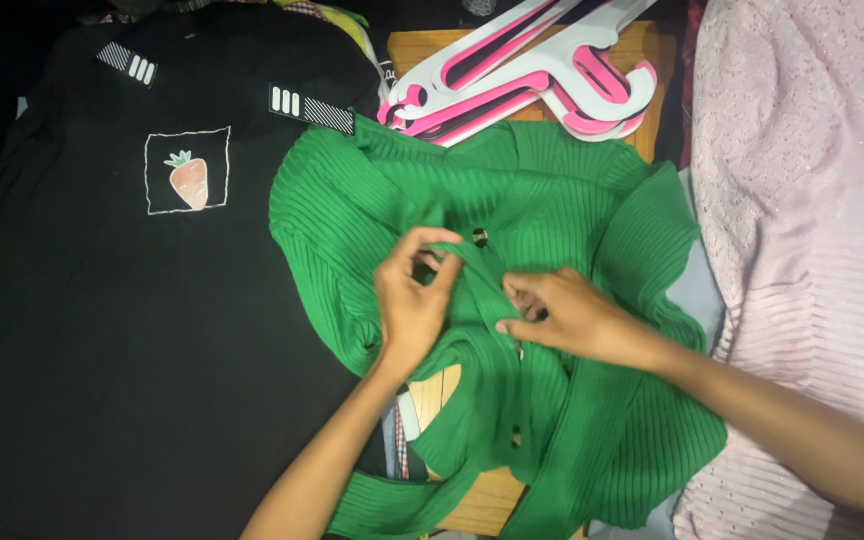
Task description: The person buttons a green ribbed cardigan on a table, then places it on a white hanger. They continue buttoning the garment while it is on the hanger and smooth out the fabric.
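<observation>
Working: fastening the front of a green ribbed cardigan [552,200] that lies spread in the middle of the heap, between a black shirt with a carrot patch [102,330] and a pale pink knit [812,220].
Left hand [410,300]: thumb and forefinger pinched on the button band just below a dark button [479,237].
Right hand [562,315]: fingertips closed on the opposite edge of the band, touching the cloth near the left hand.
Risk, misalignment: the knit is bunched and twisted, so a button could likely go into the wrong hole and leave the front skewed.
Risk, stretch: pulling the ribbed edge hard may distort the buttonhole.
Risk, snag: the pink and white hangers [542,70] lie touching the collar and could catch the fabric if it shifts upward.
</observation>
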